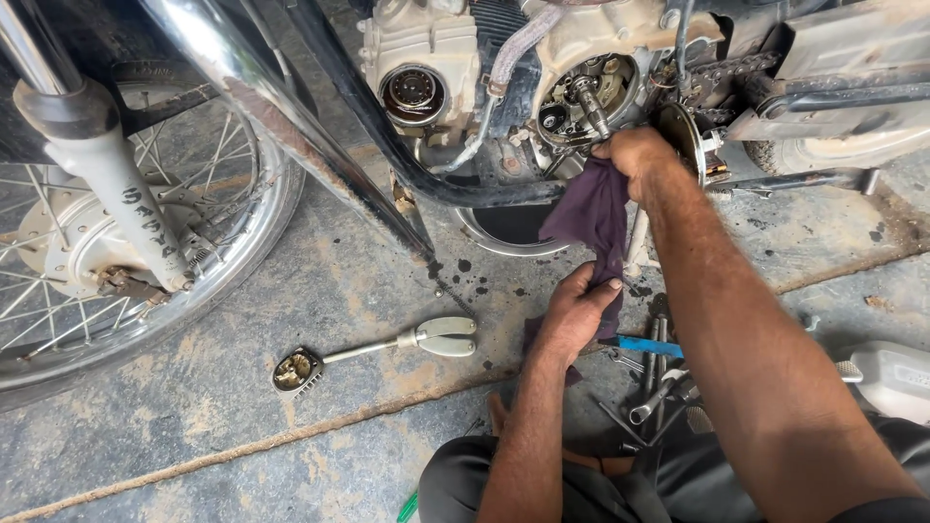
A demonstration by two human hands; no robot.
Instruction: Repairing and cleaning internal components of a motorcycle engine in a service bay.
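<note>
Presently, the right hand [635,155] is closed around the upper end of a dark purple rag [591,218] and presses it against the lower edge of the open engine side [581,102] of a motorcycle, just beneath the exposed shaft and gears. The left hand [573,315] grips the lower end of the same rag, fingers curled over the cloth, above the concrete floor [291,436]. The rag hangs taut between the two hands.

A round metal bowl [509,232] sits on the floor beneath the engine, partly hidden behind the rag. Dark oil spots [465,276] mark the floor just beside it. To the left of the left hand lies a long tool with a pale flat handle [383,349] and a boxy head. Several spanners and wrenches [654,383] lie heaped just right of the left hand, one with a blue grip. The spoked front wheel [126,242] and its fork leg stand well to the left. A chrome crash bar [291,116] runs diagonally in front of the engine. The person's dark trousers [484,484] show at the bottom edge.
</note>
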